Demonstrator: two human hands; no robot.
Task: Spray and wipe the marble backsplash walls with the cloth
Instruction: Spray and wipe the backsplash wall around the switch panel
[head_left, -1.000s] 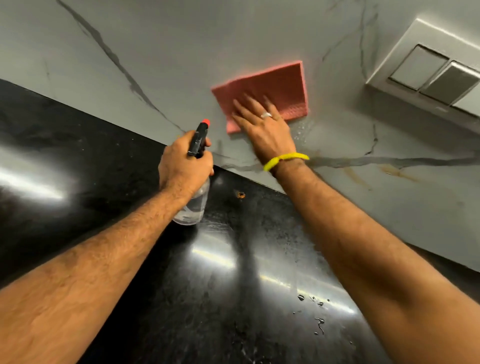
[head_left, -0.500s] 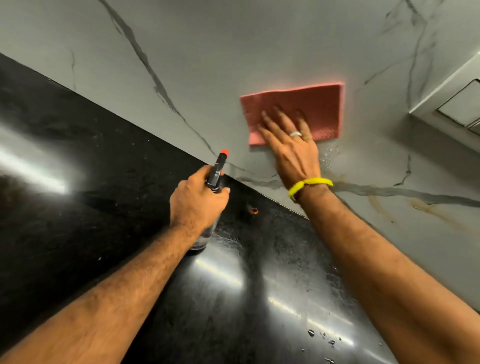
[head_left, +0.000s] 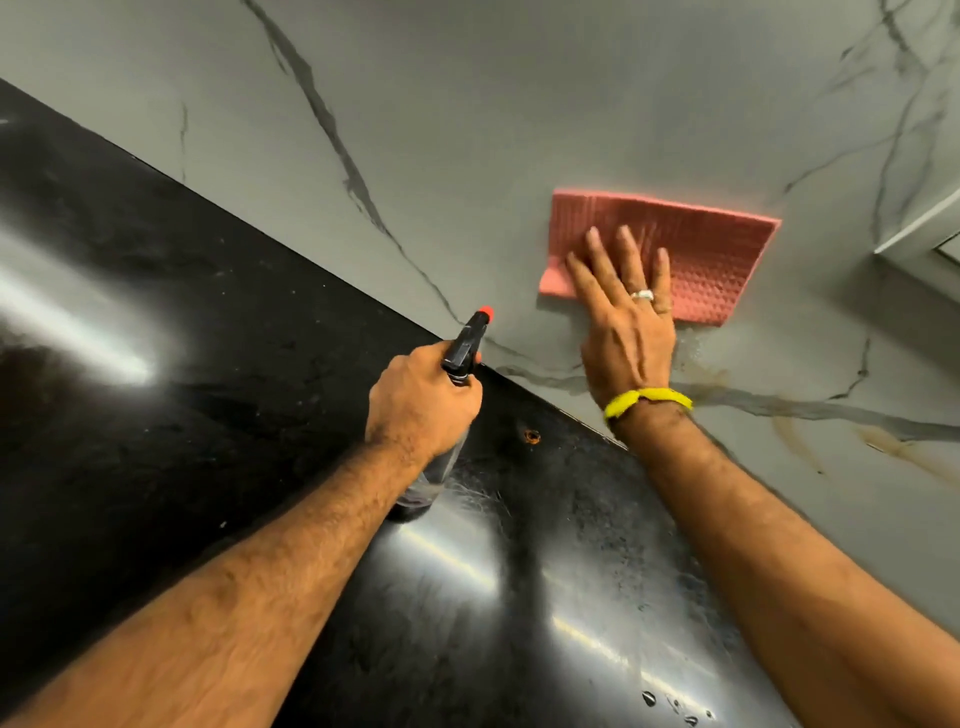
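Marble wall (head_left: 519, 104) above the black counter (head_left: 156, 312) bore the pink cloth (head_left: 717, 260), pressed flat under the spread right hand (head_left: 626, 322), which had shifted little since before, so wiping continued, while the left hand (head_left: 421, 410) gripped the bottle (head_left: 465, 348).

You face a glossy black desk (head_left: 156, 322) with bright streaks of reflected light and a few water droplets (head_left: 670, 706) near its front. A small rust-coloured spot (head_left: 531, 435) sits near its back edge. A white switch plate (head_left: 930, 228) shows at far right.
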